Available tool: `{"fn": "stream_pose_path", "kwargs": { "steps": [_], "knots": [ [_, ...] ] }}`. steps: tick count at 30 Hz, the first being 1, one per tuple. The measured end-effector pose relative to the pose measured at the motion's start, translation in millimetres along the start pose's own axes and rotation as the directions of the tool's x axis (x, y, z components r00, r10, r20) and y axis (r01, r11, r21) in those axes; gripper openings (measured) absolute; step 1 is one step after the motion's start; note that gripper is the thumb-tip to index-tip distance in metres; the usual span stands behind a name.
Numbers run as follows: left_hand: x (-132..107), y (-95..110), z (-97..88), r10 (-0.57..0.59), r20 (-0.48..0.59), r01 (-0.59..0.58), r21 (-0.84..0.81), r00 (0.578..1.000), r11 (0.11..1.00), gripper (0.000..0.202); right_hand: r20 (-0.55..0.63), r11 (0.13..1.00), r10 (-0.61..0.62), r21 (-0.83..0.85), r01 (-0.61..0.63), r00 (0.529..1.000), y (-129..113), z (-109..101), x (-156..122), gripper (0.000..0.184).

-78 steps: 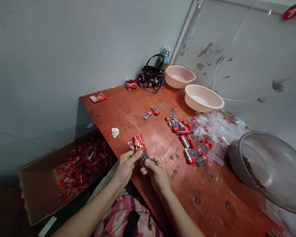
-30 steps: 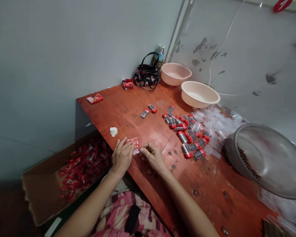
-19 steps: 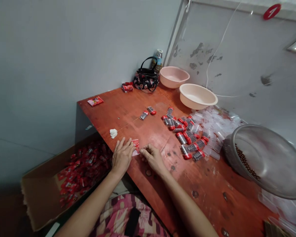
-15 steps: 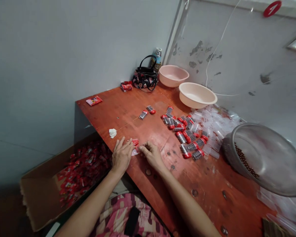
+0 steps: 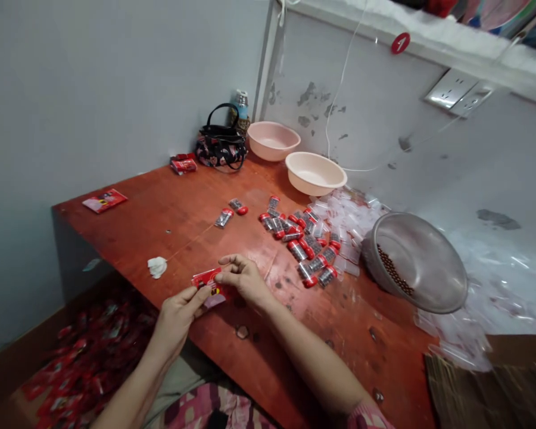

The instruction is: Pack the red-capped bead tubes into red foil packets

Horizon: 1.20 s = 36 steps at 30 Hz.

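Note:
My left hand [image 5: 176, 319] pinches a red foil packet [image 5: 208, 281] between thumb and fingers, just above the table. My right hand [image 5: 243, 277] grips the packet's other end, with a clear plastic piece showing below it. Close by on the wooden table top [image 5: 116, 238] lies a crumpled white tissue [image 5: 157, 267]. Farther forward, a loose cluster of clear tubes with red caps and dark contents [image 5: 299, 241] spreads out, and a separate pair of these tubes [image 5: 230, 211] lies nearer the middle.
Clear empty tubes [image 5: 346, 229] pile up near a tilted mesh strainer [image 5: 413, 262] holding dark beads. Two pale pink basins [image 5: 315, 173], a patterned handbag [image 5: 221, 146] and a bottle [image 5: 241, 104] stand at the back. A cardboard box of red packets [image 5: 84, 357] sits below the left edge.
Both hands have lifted off the table and now hold the red packet up between them. The view has swung, shifting the table left and bringing a wall socket into sight.

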<state>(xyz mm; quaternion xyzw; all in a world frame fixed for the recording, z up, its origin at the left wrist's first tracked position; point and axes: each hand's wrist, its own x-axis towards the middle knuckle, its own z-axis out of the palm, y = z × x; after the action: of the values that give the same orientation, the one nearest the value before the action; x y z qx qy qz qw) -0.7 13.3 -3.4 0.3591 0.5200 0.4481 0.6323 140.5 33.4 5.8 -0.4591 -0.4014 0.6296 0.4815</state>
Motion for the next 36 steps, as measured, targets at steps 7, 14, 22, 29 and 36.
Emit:
{"fn": "stream_pose_path", "kwargs": {
  "steps": [7, 14, 22, 29, 36],
  "knots": [
    [2, -4, 2.9, -0.131, 0.0, 0.13, -0.099, 0.991, 0.987, 0.022, 0.047, 0.293, -0.295, -0.946, 0.137, 0.954, -43, -62, 27, 0.027],
    [-6, 2, 5.8, -0.152, -0.035, 0.139, -0.243, 0.988, 0.96, 0.018, 0.304, -0.481, -0.042, -0.841, 0.248, 0.952, -95, -143, 60, 0.038],
    [1, 10, 12.3, -0.26, -0.067, 0.174, -0.583, 0.963, 0.794, 0.005, 0.174, -0.167, -0.299, -0.978, 0.128, 0.938, -75, -122, 15, 0.021],
    [8, 10, 24.0, -0.276, -0.08, 0.142, -0.706, 0.958, 0.694, 0.004, 0.112, 0.655, -0.125, -0.737, 0.166, 0.986, -20, -36, -68, 0.022],
    [-2, 18, 36.2, -0.266, -0.032, 0.16, -0.729, 0.963, 0.666, 0.004, -0.027, 0.723, -0.122, -0.688, 0.07, 0.992, -1, -18, -75, 0.026]
  ]
}}
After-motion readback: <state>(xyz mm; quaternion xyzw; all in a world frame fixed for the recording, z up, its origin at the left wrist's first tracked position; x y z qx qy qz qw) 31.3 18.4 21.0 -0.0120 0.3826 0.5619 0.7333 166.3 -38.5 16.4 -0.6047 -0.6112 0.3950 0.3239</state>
